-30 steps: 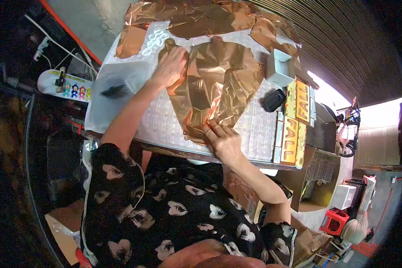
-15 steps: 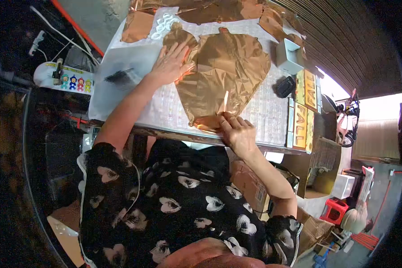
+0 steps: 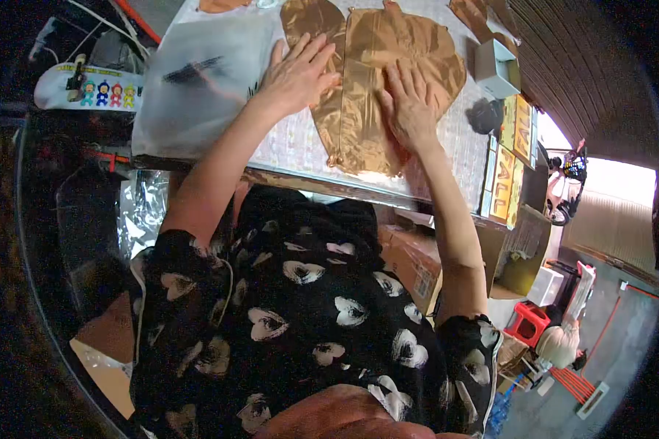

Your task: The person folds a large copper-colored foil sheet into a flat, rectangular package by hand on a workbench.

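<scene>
Closest in, a black garment (image 3: 307, 307) printed with pale hearts fills the lower view, and both bare arms reach from it over the near edge of the surface (image 3: 289, 143). Below that edge stand cardboard boxes (image 3: 410, 267), and a red stool (image 3: 529, 322) sits on the floor to the right.

Just past the near edge lies the copper foil piece (image 3: 360, 84), creased and shiny. Its long axis runs from the near edge toward the far edge, leaning slightly right. It lies directly under the hands, not off to either side. The right hand (image 3: 410, 110) rests squarely on the foil's right half, palm down, fingers straight and spread, gripping nothing. The left hand (image 3: 299, 69) is equally flat and released. Its palm sits on the surface at the foil's left edge and its fingertips overlap the foil's left lobe. The right hand is the one nearer the foil's middle.

Left of the left hand lies a cloudy plastic bag (image 3: 198, 88) with something dark inside. Toward the right edge sit a black object (image 3: 483, 115) and, beyond it, a small white box (image 3: 494, 62). Along the right edge, yellow boards (image 3: 501, 179) carry large letters; the nearer reads "FALL" as far as can be made out, and the farther is too foreshortened to read. Off the left edge, a white board (image 3: 88, 84) shows small cartoon figures, its writing too small to read.
</scene>
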A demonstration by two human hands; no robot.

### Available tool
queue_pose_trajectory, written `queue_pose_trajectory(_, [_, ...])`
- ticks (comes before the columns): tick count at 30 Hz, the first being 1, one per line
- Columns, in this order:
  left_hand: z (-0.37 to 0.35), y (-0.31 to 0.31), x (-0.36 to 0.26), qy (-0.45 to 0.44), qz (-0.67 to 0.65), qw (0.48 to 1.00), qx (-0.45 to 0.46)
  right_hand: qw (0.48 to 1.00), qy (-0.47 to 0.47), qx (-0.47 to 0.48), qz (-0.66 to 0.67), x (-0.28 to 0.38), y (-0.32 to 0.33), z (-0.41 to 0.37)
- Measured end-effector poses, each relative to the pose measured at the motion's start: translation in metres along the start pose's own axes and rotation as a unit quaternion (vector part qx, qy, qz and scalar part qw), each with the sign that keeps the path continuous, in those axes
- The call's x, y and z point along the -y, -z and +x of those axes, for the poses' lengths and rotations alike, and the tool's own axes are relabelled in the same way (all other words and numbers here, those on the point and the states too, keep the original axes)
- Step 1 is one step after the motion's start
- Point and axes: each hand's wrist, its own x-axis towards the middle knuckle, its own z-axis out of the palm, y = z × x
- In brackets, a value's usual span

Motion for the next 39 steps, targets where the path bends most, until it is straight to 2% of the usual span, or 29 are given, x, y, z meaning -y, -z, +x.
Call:
queue_pose_trajectory(9, [-0.001,0.000,0.000,0.016,-0.007,1.000,0.004,0.998,-0.059,0.028,-0.002,0.007,-0.001,-0.010])
queue_pose_trajectory(28, [0.002,0.007,0.000,0.025,-0.042,0.999,0.015,0.997,-0.069,0.039,0.019,0.025,0.007,-0.004])
queue_pose_trajectory(30, [0.005,0.008,0.000,-0.007,-0.050,0.997,-0.064,0.997,-0.071,0.037,0.012,0.026,0.008,-0.004])
queue_pose_trajectory(31, [0.006,0.009,0.000,-0.006,-0.053,0.997,-0.058,0.996,-0.074,0.043,0.015,0.026,0.007,-0.005])
queue_pose_trajectory(33, [0.008,0.011,-0.001,-0.081,-0.100,0.988,-0.080,0.998,-0.059,0.021,0.011,0.024,0.004,-0.006])
queue_pose_trajectory(39, [0.003,0.016,-0.009,-0.114,-0.123,0.986,-0.020,0.997,-0.061,0.013,0.033,0.021,-0.001,-0.006])
